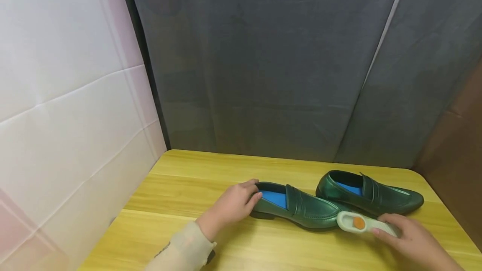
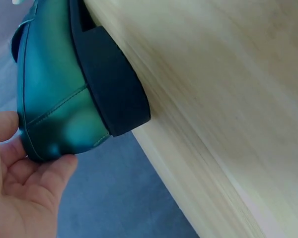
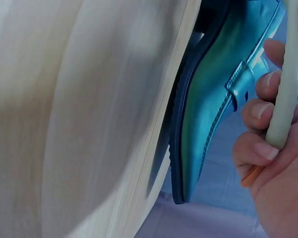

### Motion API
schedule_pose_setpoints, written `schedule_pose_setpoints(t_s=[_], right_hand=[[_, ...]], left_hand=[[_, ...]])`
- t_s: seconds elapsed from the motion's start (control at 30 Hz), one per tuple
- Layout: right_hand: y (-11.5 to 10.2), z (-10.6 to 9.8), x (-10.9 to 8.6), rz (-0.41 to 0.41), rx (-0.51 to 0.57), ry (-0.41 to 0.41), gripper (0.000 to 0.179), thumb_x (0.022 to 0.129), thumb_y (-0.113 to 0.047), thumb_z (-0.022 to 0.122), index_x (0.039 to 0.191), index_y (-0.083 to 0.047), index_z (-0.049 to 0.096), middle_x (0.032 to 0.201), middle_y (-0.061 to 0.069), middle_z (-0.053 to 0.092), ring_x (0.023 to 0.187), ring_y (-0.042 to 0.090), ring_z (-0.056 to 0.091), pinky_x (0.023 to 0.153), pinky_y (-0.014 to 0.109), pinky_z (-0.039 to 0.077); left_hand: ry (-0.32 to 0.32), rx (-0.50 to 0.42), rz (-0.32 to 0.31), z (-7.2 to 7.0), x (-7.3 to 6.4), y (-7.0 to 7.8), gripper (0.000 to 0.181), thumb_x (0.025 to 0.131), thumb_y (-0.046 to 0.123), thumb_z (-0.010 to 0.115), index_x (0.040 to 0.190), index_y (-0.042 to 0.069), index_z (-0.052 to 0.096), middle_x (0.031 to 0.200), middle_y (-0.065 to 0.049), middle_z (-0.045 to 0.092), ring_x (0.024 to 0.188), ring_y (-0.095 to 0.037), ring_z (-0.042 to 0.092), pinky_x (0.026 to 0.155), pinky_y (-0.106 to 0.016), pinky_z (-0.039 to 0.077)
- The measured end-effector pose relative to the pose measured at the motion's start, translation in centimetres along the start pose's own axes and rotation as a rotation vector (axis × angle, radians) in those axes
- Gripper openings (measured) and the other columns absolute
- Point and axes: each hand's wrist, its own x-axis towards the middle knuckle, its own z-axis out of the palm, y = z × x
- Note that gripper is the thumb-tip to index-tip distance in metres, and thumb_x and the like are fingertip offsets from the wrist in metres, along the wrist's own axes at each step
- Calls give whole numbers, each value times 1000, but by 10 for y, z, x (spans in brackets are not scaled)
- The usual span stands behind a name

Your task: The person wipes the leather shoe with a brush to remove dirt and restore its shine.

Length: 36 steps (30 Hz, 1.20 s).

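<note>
Two dark green loafers with blue insoles are on the wooden table. At the nearer loafer (image 1: pixel 316 210), my left hand (image 1: pixel 235 204) grips the back of the heel; in the left wrist view its fingers (image 2: pixel 59 171) curl under the heel's rear. My right hand (image 1: pixel 410 237) holds a pale green handled tool (image 1: pixel 370 225) with a rounded end and a round orange button. That end overlaps the nearer loafer's toe in the head view. Curled fingers (image 3: pixel 260 109) wrap the tool's handle (image 3: pixel 288 84) in the right wrist view. The tool's underside is hidden.
The farther loafer (image 1: pixel 391 198) stands behind and to the right, toe pointing right. A grey curtain (image 1: pixel 256 62) hangs behind the yellowish table (image 1: pixel 196 170). White fabric (image 1: pixel 67 62) borders the left side, and a brown panel (image 1: pixel 455 137) borders the right.
</note>
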Motion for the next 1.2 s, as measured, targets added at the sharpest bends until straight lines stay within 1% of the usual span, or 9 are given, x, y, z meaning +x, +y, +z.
schedule_pose_setpoints(t_s=[0.17, 0.43, 0.57, 0.63, 0.73, 0.8, 0.87, 1.0, 1.2], right_hand=[[-8, 6, -1, -69, -22, 28, 17, 88, -45, 76, 92, -31, 67, 81, -19, 55, 72, -5, 43, 63, 23, 39], [-35, 19, 4, -49, -41, -58, 31, 89, -58, 69, 99, -29, 69, 86, -13, 55, 75, -2, 44, 65, 24, 42], [-50, 25, 7, -74, -67, -53, 43, 87, -62, 69, 105, -23, 73, 100, -7, 64, 88, 7, 56, 74, 33, 53], [-57, 28, 8, -86, -90, -44, 47, 85, -65, 68, 103, -22, 73, 100, -6, 63, 91, 11, 56, 75, 36, 54], [-70, 32, 11, -107, -116, -16, 44, 83, -69, 68, 91, -25, 69, 89, -12, 57, 84, 8, 51, 69, 29, 48], [-79, 36, 13, -117, -139, 2, 43, 82, -71, 66, 83, -29, 62, 78, -15, 45, 74, 4, 40, 62, 23, 37], [-88, 40, 14, -125, -153, 11, 43, 83, -70, 67, 78, -30, 55, 74, -15, 40, 70, 3, 35, 59, 22, 30], [-107, 45, 16, -123, -190, 2, 42, 83, -66, 70, 77, -28, 51, 73, -13, 39, 68, 4, 33, 56, 22, 28], [-131, 60, 21, -116, -204, -28, 41, 86, -65, 66, 80, -27, 50, 76, -14, 41, 70, 6, 36, 57, 23, 31]], left_hand=[[-9, -18, -9, -2, 1, 0, 29, 107, 31, 52, 105, 10, 72, 139, -15, 63, 100, -22, 74, 92, -38, 60], [-7, -16, -14, -3, 0, 3, 30, 106, 32, 53, 106, 9, 74, 138, -15, 64, 90, -19, 74, 90, -38, 61], [-3, -19, -20, -3, -1, 5, 29, 105, 31, 54, 104, 10, 74, 138, -16, 64, 84, -18, 74, 87, -37, 61], [-4, -20, -25, -3, -1, 6, 29, 105, 32, 55, 103, 10, 74, 138, -16, 64, 82, -18, 73, 86, -37, 61], [-4, -17, -27, -4, -2, 6, 28, 105, 32, 56, 101, 11, 74, 138, -16, 64, 80, -16, 73, 84, -36, 62], [-5, -14, -31, -4, -3, 6, 28, 105, 32, 56, 100, 12, 74, 138, -16, 64, 75, -14, 71, 81, -34, 61], [-5, -14, -32, -5, -3, 5, 28, 105, 32, 56, 98, 12, 74, 137, -16, 64, 70, -11, 69, 78, -32, 61], [-4, -13, -27, -6, -4, 3, 28, 105, 32, 56, 97, 12, 73, 137, -16, 64, 66, -9, 66, 74, -29, 59], [-5, -6, -33, -5, -4, -2, 28, 105, 33, 56, 95, 13, 73, 136, -16, 65, 76, -16, 71, 80, -33, 61]])
